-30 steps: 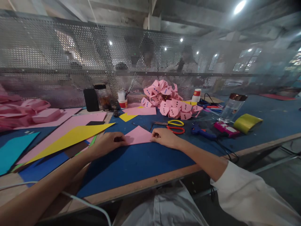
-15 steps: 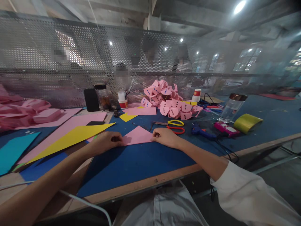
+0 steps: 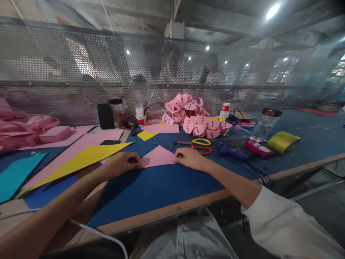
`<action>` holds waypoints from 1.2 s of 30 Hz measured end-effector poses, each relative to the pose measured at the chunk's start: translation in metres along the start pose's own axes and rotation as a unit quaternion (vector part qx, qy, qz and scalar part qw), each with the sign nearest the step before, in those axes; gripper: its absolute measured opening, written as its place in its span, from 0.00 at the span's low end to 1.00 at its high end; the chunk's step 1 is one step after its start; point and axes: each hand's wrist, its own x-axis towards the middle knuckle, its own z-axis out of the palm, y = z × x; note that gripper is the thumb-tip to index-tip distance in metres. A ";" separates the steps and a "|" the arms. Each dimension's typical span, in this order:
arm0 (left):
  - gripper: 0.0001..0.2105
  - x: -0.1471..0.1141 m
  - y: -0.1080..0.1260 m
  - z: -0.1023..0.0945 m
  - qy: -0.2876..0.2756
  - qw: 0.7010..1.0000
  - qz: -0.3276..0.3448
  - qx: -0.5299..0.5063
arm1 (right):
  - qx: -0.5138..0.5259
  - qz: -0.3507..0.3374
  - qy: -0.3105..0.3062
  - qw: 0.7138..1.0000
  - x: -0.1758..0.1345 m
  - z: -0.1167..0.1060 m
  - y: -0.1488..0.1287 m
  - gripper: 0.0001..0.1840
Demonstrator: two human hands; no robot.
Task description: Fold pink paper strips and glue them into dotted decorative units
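Note:
A pink sheet of paper (image 3: 158,157), folded into a triangle with its peak pointing away from me, lies on the blue mat (image 3: 161,190). My left hand (image 3: 125,162) pinches its left corner between thumb and fingers. At the opposite corner my right hand (image 3: 187,158) grips the paper the same way. The folded edge runs between the two hands, on the side nearer me. Just beyond my right hand lie scissors (image 3: 201,142) with a yellow and a red handle loop.
Folded pink paper pieces with dots (image 3: 199,117) are heaped at the back. A blue glue gun (image 3: 233,151), a glass bottle (image 3: 265,126) and yellow tape (image 3: 283,142) lie right. Yellow card (image 3: 81,160) and stacked pink pieces (image 3: 32,129) are left. A perforated metal screen (image 3: 107,64) stands behind.
Both hands keep hold of the pink paper's corners, with hardly any movement. The whole view has shifted very slightly.

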 end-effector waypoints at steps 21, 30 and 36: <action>0.17 -0.004 0.000 -0.005 -0.019 1.000 0.008 -0.012 | 0.010 0.004 -0.017 1.000 -0.002 -0.004 -0.001 0.07; 0.18 -0.002 -0.002 -0.005 -0.021 1.000 -0.004 -0.018 | 0.015 0.022 -0.022 0.999 -0.004 -0.008 0.002 0.06; 0.18 -0.003 -0.004 -0.007 -0.021 0.999 -0.015 -0.030 | 0.005 0.022 -0.027 0.999 -0.005 -0.009 0.005 0.05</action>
